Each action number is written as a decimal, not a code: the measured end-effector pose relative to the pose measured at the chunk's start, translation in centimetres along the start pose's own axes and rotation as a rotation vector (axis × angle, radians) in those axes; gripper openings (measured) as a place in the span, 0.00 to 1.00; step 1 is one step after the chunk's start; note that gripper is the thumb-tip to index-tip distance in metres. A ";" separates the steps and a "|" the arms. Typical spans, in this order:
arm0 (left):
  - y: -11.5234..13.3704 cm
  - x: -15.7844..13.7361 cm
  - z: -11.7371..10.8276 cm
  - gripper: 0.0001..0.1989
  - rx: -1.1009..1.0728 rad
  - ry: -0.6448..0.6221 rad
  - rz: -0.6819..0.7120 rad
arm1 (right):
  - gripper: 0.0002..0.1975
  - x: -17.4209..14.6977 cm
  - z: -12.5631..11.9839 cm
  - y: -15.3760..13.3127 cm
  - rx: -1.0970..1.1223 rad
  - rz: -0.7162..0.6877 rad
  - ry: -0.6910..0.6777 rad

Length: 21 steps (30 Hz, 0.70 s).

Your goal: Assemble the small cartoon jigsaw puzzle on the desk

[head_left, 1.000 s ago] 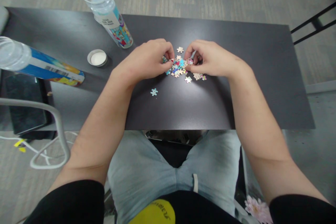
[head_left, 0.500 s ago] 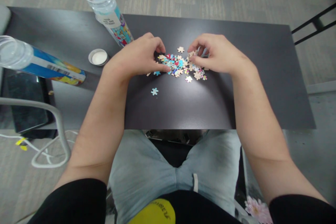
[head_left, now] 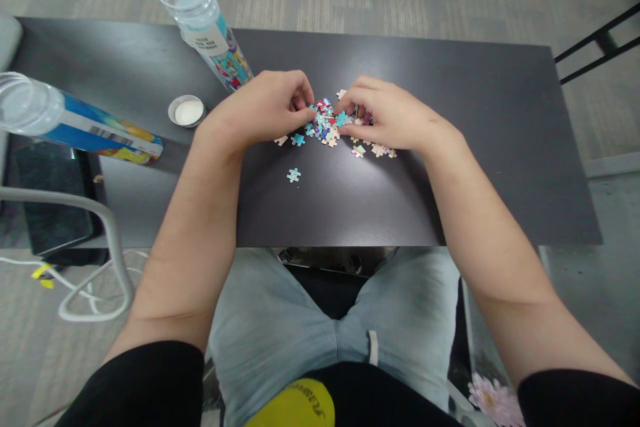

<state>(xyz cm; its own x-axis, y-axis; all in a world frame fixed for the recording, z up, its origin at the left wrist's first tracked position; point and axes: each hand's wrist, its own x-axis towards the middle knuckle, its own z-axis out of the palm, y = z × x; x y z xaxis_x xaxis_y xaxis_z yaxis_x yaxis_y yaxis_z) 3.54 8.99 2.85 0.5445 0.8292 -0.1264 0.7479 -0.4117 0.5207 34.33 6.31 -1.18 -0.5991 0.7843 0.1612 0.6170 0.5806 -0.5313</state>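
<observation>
A heap of small jigsaw puzzle pieces (head_left: 324, 125), blue, red and cream, lies on the dark table between my two hands. My left hand (head_left: 283, 103) rests at the heap's left edge, fingers curled, thumb a little apart from them. At the other side my right hand (head_left: 385, 110) arches over pieces, its thumb and fingertips apart and touching the heap; its palm hides some of them. Nothing shows lifted in either hand. One light-blue puzzle piece (head_left: 294, 175) lies alone nearer to me. A few more pieces (head_left: 379, 149) stick out below my right hand.
Two clear-topped tubes with printed wraps stand on the left: a colourful tube (head_left: 213, 40) behind my left wrist and a blue-yellow tube (head_left: 100, 123). Between them sits a round white lid (head_left: 187, 111). A black tablet-like device (head_left: 53, 200) and a grey curved bar (head_left: 107, 213) are farther left.
My right hand has moved left over the heap, pushing pieces inward and uncovering some at the right. My left thumb has drawn back toward its fingers.
</observation>
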 end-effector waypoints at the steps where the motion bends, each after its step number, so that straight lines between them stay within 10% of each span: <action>1: 0.0 0.0 -0.1 0.16 -0.002 -0.015 -0.003 | 0.16 0.0 -0.1 0.1 0.005 0.005 0.000; 11: 0.2 0.1 0.6 0.36 -0.034 -0.025 0.077 | 0.15 0.1 -1.6 0.9 0.109 0.066 0.047; 21: 0.2 0.9 1.8 0.08 -0.018 0.004 0.146 | 0.22 -0.7 -3.4 -0.5 0.340 0.196 0.067</action>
<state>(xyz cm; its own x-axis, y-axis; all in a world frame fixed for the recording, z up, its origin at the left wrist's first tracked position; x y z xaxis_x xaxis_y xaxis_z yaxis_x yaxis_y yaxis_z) 4.85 8.97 1.30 0.6451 0.7628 -0.0446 0.6539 -0.5209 0.5487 36.20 6.20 1.79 -0.4454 0.8920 0.0777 0.5053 0.3221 -0.8006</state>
